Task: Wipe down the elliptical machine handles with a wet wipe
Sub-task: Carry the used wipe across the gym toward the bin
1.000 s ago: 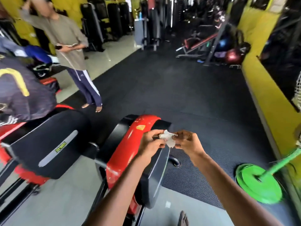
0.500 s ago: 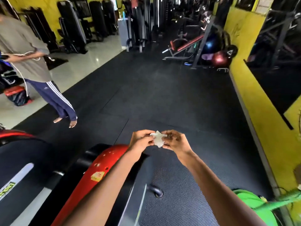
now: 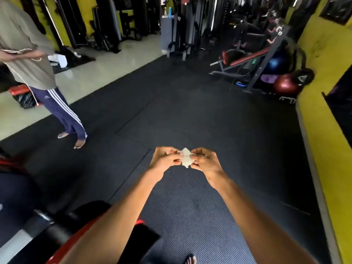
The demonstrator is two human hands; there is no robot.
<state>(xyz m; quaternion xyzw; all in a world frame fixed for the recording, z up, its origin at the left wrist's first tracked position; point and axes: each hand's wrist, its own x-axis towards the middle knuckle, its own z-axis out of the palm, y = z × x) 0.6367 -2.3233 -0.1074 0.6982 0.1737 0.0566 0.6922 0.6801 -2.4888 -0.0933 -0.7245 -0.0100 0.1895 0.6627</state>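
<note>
Above black gym matting (image 3: 190, 103), both hands, left hand (image 3: 165, 159) and right hand (image 3: 204, 161), pinching a crumpled wet wipe (image 3: 185, 159) between them, likely unfolding it; next, carrying it to handles not in view.

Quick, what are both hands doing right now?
Left hand: closed, pinching the wet wipe.
Right hand: closed, pinching the same wipe's other side.

A black rubber mat (image 3: 190, 111) covers mid-frame. At upper left a bystander (image 3: 32, 60) in striped track pants stands barefoot at its edge. A yellow wall (image 3: 327, 130) runs down the right; a maroon ball (image 3: 285, 85) and an incline bench (image 3: 245, 60) sit at upper right.
</note>
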